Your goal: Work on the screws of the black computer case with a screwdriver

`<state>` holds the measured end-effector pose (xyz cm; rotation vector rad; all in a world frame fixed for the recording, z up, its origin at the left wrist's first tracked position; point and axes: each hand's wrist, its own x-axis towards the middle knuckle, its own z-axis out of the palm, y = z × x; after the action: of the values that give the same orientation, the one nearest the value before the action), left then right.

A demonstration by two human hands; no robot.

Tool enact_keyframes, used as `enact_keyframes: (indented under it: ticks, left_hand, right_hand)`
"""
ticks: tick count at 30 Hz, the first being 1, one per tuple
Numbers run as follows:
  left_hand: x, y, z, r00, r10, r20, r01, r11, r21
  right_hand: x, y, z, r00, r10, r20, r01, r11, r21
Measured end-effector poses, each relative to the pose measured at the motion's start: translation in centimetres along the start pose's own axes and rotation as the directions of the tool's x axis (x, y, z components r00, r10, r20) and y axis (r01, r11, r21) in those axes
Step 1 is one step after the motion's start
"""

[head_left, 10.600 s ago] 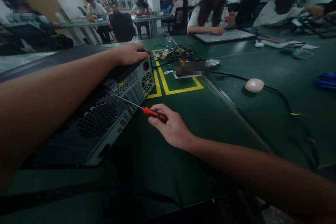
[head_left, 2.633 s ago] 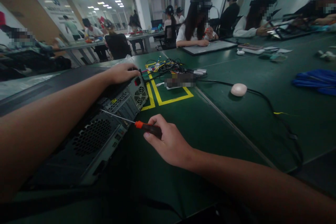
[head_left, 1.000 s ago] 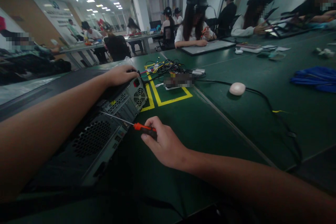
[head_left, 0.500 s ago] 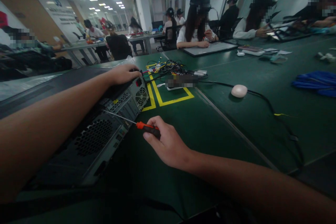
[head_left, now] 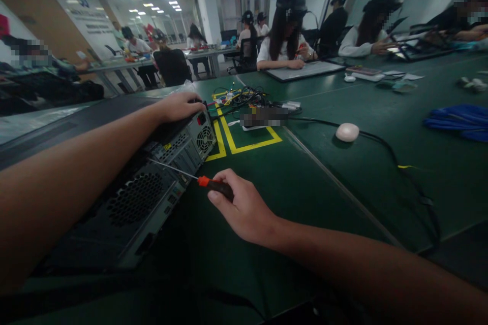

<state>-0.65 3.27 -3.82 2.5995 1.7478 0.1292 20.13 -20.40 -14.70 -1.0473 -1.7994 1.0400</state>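
Note:
A black desktop computer case (head_left: 179, 147) lies on the left, its grey rear panel with vents and ports turned to the right. My left hand (head_left: 181, 106) grips the case near its far rear corner, and the forearm reaches across the top; some fingertips are hidden. Between the fingers and thumb of my right hand (head_left: 244, 208) is a screwdriver (head_left: 219, 185) with a black and orange handle. Its long thin shaft points left to the rear panel, just above the round honeycomb vent (head_left: 135, 198). The shadow there hides what the tip touches.
Tangled cables (head_left: 247, 99) lie beyond the case by yellow tape markings (head_left: 253, 149) on the green table (head_left: 305, 203). A pale mouse-shaped object (head_left: 347, 132) rests beside a black cable. Farther right is a blue bundle (head_left: 457, 121). Other people sit across the table.
The screwdriver's handle has turned slightly in my right hand: an orange stripe seen before is now out of sight. Both hands and the case keep their places.

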Motion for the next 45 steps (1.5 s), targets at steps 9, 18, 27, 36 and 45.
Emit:
enact_keyframes:
  ticks: [9,18,27,36,45]
  left_hand:
    - [0.05,-0.20,0.18,1.000,0.011,-0.023,-0.011,1.000,-0.013]
    - [-0.11,0.20,0.16,0.999,-0.001,-0.033,0.002,1.000,0.018]
    - [0.34,-0.57,0.48,1.000,0.017,-0.026,-0.018,1.000,-0.018]
    - [-0.09,0.03,0.09,1.000,-0.001,-0.022,0.001,1.000,-0.029]
    - [-0.04,0.05,0.09,1.000,0.000,-0.018,0.001,1.000,0.012]
  right_hand:
    - [0.19,0.46,0.05,0.998,-0.065,-0.001,0.065,0.995,-0.073]
    - [0.06,0.05,0.13,1.000,0.010,0.011,-0.010,1.000,-0.017]
    - [0.16,0.20,0.18,1.000,-0.023,0.013,0.023,1.000,-0.006]
    - [0.14,0.02,0.03,1.000,0.003,0.026,-0.002,1.000,-0.008]
    - [0.04,-0.20,-0.11,0.999,0.011,0.034,-0.011,1.000,-0.023]
